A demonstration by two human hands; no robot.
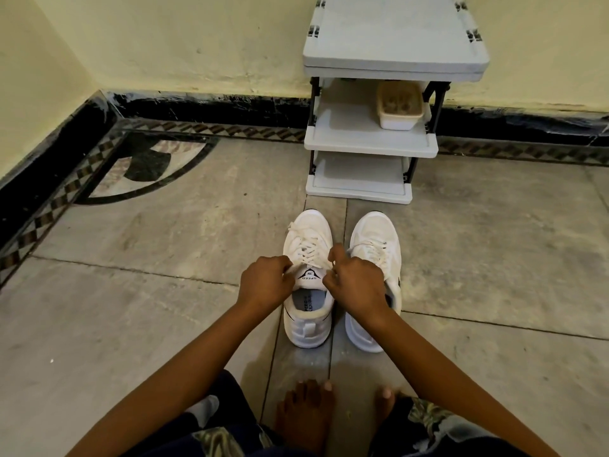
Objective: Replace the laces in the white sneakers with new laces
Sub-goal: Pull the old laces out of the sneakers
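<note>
Left sneaker [308,328] & right sneaker [375,232] stand side by side on the floor [164,308], toes twd. the shelf rack [370,145]. Your left hand [265,283] & right hand [354,282], fingers curled, pinch the lace [308,250] at the left sneaker's tongue.

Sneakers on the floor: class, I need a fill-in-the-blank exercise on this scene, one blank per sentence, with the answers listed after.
1. The left hand and right hand pinch the laces of the sneaker on the person's ____ side.
2. The tub sits on the rack's ____ shelf.
3. The person's feet are ____.
Answers: left; middle; bare.
</note>
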